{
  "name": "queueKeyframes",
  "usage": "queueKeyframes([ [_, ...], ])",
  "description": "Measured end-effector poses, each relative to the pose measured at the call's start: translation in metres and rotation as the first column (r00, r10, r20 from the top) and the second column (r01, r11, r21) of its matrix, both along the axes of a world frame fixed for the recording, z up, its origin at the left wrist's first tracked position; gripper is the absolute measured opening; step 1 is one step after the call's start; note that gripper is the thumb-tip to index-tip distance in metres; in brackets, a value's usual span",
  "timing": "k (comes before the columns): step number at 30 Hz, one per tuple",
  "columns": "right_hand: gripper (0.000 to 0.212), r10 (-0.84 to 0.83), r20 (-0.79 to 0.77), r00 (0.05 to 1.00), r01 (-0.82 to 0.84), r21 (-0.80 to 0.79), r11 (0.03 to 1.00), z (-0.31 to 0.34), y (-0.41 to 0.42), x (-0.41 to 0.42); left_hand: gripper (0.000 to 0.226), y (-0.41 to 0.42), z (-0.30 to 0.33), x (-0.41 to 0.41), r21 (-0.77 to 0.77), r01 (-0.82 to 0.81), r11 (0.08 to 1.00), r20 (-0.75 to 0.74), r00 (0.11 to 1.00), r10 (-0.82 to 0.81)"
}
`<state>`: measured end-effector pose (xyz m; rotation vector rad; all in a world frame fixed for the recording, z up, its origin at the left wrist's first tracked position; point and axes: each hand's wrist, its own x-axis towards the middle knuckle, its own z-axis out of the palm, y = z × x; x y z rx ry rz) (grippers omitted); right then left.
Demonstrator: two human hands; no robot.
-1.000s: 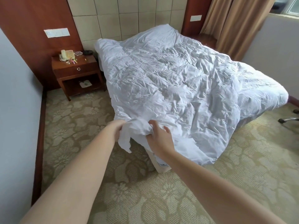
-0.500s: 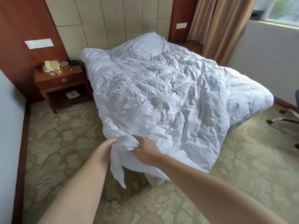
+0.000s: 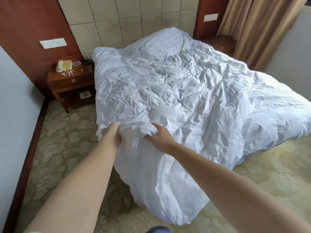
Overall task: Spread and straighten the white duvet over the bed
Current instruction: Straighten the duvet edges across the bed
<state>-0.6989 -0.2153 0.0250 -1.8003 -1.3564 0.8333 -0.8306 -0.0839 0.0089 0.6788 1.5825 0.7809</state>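
While one duvet [image 3: 176, 91] lies rumpled (white) — two hands grip it.

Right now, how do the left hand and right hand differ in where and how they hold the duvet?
The left hand grips the duvet at its outer edge, nearest the nightstand; the right hand grips further in, toward the bed's middle. Between them the cloth bunches into a raised fold. The left hand's fingers are mostly hidden by fabric; the right hand's back faces the camera. Both are curled round white fabric.

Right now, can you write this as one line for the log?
step: straightening duvet | left hand: grips duvet corner | right hand: grips same bunch | duvet: wrinkled, corner hangs toward carpet
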Motion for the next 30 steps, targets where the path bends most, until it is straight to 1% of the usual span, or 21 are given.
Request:
queueKeyframes([
  [1,0.014,-0.045,0.012,0.999,0.045,0.000,0.999,0.000,0.000,0.024,0.055,0.002,0.000,0.020,0.005,-0.058,0.998,-0.014,0.998,0.058],
  [3,0.017,-0.120,0.045,0.992,0.120,-0.003,0.993,-0.006,0.002,0.070,0.035,0.012,0.003,0.063,0.054,-0.095,0.994,-0.041,0.994,0.098],
  [6,0.016,-0.115,0.090,0.989,0.118,-0.028,0.993,-0.010,0.007,0.139,0.035,0.025,0.019,0.157,0.163,-0.093,0.982,-0.077,0.991,0.107],
  [8,0.025,-0.134,0.073,0.988,0.138,-0.048,0.989,-0.011,0.014,0.188,0.028,0.047,0.021,0.223,0.230,-0.021,0.973,-0.003,1.000,0.022],
  [9,0.028,-0.168,0.016,0.986,0.169,-0.053,0.984,-0.011,0.017,0.214,0.023,0.057,0.019,0.260,0.277,0.006,0.961,0.043,0.999,-0.018],
  [11,0.033,-0.251,-0.199,0.947,0.241,-0.070,0.968,-0.010,0.021,0.269,0.014,0.075,0.016,0.337,0.319,0.089,0.944,0.062,0.992,-0.114],
  [13,0.036,-0.322,-0.368,0.872,0.316,-0.079,0.945,-0.004,0.022,0.329,0.008,0.077,0.023,0.420,0.344,0.195,0.919,0.090,0.967,-0.239],
  [15,0.032,-0.390,-0.420,0.819,0.387,-0.094,0.917,-0.005,0.016,0.392,0.011,0.064,0.031,0.496,0.379,0.324,0.867,0.100,0.917,-0.386],
  [16,0.031,-0.415,-0.426,0.804,0.405,-0.120,0.906,-0.008,0.009,0.419,0.020,0.053,0.031,0.530,0.378,0.399,0.835,0.077,0.886,-0.458],
  [17,0.029,-0.427,-0.428,0.797,0.398,-0.159,0.903,-0.013,0.001,0.445,0.035,0.041,0.029,0.561,0.376,0.482,0.791,0.055,0.841,-0.538],
  [18,0.027,-0.437,-0.413,0.799,0.375,-0.225,0.899,-0.024,-0.007,0.468,0.047,0.028,0.021,0.586,0.351,0.571,0.742,0.017,0.789,-0.614],
  [19,0.027,-0.444,-0.386,0.809,0.342,-0.305,0.889,-0.036,-0.016,0.489,0.049,0.015,0.009,0.608,0.317,0.651,0.690,-0.019,0.732,-0.681],
  [21,0.030,-0.394,-0.270,0.878,0.228,-0.487,0.843,-0.064,-0.030,0.531,0.032,-0.007,-0.026,0.641,0.204,0.791,0.577,-0.100,0.603,-0.791],
  [22,0.034,-0.337,-0.226,0.914,0.156,-0.572,0.805,-0.080,-0.034,0.552,0.029,-0.015,-0.048,0.655,0.144,0.821,0.552,-0.125,0.569,-0.813],
  [23,0.038,-0.277,-0.200,0.940,0.088,-0.642,0.762,-0.092,-0.037,0.572,0.027,-0.021,-0.068,0.665,0.104,0.828,0.551,-0.145,0.561,-0.815],
  [24,0.042,-0.218,-0.202,0.955,0.018,-0.693,0.720,-0.100,-0.040,0.590,0.033,-0.027,-0.088,0.673,0.066,0.807,0.588,-0.152,0.590,-0.793],
  [26,0.051,-0.167,-0.310,0.936,-0.125,-0.737,0.664,-0.114,-0.044,0.622,0.046,-0.036,-0.116,0.687,0.017,0.743,0.669,-0.144,0.664,-0.733],
  [27,0.062,-0.188,-0.381,0.905,-0.182,-0.747,0.639,-0.120,-0.045,0.636,0.053,-0.041,-0.126,0.692,-0.008,0.722,0.692,-0.146,0.684,-0.715],
  [28,0.085,-0.216,-0.428,0.878,-0.217,-0.757,0.616,-0.125,-0.043,0.648,0.055,-0.045,-0.134,0.696,-0.027,0.706,0.707,-0.138,0.698,-0.702],
  [29,0.107,-0.228,-0.447,0.865,-0.227,-0.754,0.617,-0.134,-0.039,0.658,0.053,-0.049,-0.139,0.699,-0.035,0.696,0.717,-0.107,0.711,-0.695],
  [30,0.123,-0.231,-0.444,0.866,-0.209,-0.740,0.639,-0.138,-0.034,0.666,0.049,-0.051,-0.142,0.703,-0.036,0.671,0.741,-0.062,0.739,-0.671],
])
